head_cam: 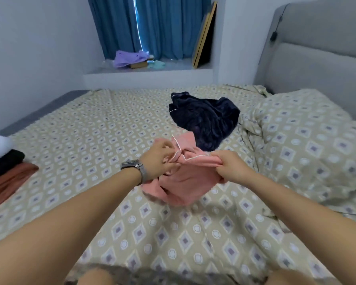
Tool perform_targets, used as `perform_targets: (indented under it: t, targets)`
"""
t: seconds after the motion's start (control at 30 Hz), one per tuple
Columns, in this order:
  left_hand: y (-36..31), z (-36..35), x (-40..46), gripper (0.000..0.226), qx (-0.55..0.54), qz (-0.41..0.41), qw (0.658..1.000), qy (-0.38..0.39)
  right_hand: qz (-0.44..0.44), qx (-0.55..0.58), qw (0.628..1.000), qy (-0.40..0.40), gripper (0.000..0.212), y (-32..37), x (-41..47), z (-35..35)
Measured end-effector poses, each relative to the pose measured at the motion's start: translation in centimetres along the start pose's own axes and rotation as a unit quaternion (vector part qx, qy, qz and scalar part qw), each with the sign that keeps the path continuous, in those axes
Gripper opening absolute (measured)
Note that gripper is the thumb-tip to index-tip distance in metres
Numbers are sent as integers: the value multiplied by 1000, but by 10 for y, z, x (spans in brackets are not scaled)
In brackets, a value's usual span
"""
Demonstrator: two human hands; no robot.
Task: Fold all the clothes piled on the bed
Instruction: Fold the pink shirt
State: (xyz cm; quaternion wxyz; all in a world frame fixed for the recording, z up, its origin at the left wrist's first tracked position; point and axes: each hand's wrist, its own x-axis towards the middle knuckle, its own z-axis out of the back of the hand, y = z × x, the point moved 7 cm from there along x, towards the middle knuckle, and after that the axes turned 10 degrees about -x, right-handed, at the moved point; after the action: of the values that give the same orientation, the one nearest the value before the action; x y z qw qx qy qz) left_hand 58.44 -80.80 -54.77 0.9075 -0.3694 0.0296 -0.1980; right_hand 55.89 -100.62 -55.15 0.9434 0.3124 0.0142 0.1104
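Observation:
A pink garment with thin white piping [183, 182] hangs bunched between both hands above the patterned bed sheet [86, 128]. My left hand [159, 159], with a metal watch on its wrist, pinches the garment's upper left edge. My right hand [230, 167] grips the upper right edge in a curled fist. Behind the pink piece a dark navy velvety garment with white piping [206, 118] lies crumpled on the bed.
A stack of folded clothes, white, black and rust-coloured [6, 169], sits at the bed's left edge. A rumpled patterned duvet [308, 145] fills the right side below the grey headboard [317, 58]. Purple cloth [130, 58] lies on the window ledge by blue curtains.

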Motion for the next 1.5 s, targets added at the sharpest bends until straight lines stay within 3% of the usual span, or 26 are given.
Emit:
perform_targets:
  t: [0.1,0.13,0.2,0.33,0.37,0.43,0.5,0.53,0.63,0.7,0.77,0.8,0.9,0.97,1.0,1.07,1.1,1.13,1.2,1.23,1.3,1.37,1.43,1.5]
  targets:
    - [-42,5,-38,14,-128,62,983,115,-7,105,994,-30,29,23,-24,38]
    - [-53,4,-51,17,-181,80,971,133,-13,142,989,-35,29,30,-32,47]
    - [-63,4,-72,37,-260,100,951,133,-19,189,981,-45,30,41,-51,59]
    - [-74,-12,-112,10,-468,147,864,114,15,204,978,-27,36,65,-96,64]
    - [-69,-19,-116,5,-483,162,855,94,23,206,978,-17,38,71,-107,64]
    - [-63,-30,-126,18,-398,178,898,54,45,219,975,14,39,84,-125,62]
    - [-53,-43,-127,14,-243,157,956,45,57,277,957,58,43,98,-140,60]
    - [-53,-47,-128,23,-176,144,973,48,61,311,945,80,48,106,-148,61]
    - [-53,-46,-114,51,-107,90,990,-8,83,377,915,116,49,129,-165,77]
    - [-87,-31,-114,58,-169,25,984,-50,99,439,886,111,47,140,-174,100]
    - [-123,-18,-116,50,-216,-2,976,-31,96,500,858,62,45,140,-175,128]
    - [-135,-12,-116,49,-203,-6,979,-13,88,490,867,-1,45,134,-172,145]
    - [-161,4,-118,41,-194,-14,981,8,31,269,931,-246,36,96,-170,185]
    - [-173,5,-122,25,-222,-24,975,8,-30,187,926,-326,12,75,-179,183]
    - [-177,4,-125,19,-240,-33,970,0,-76,172,923,-336,13,61,-183,171]
    - [-185,4,-132,10,-298,-58,952,-32,-215,217,920,-244,79,38,-195,129]
    - [-187,5,-135,7,-333,-66,939,-55,-273,305,901,-142,103,33,-198,99]
    - [-188,5,-136,6,-363,-72,926,-75,-293,398,869,-24,114,41,-202,71]
    - [-194,9,-139,8,-401,-77,906,-110,-259,480,832,105,95,66,-210,45]
    - [-199,12,-141,9,-408,-80,901,-126,-239,480,838,98,74,71,-207,44]
    - [-207,23,-140,13,-412,-81,894,-155,-224,449,865,23,38,79,-202,56]
    - [-213,36,-140,25,-405,-56,898,-162,-210,439,871,-63,22,87,-195,79]
    - [-220,42,-136,50,-446,-30,890,-95,-179,473,853,-129,23,97,-191,111]
    - [-231,47,-138,65,-512,-15,859,0,-137,436,873,-169,21,111,-195,147]
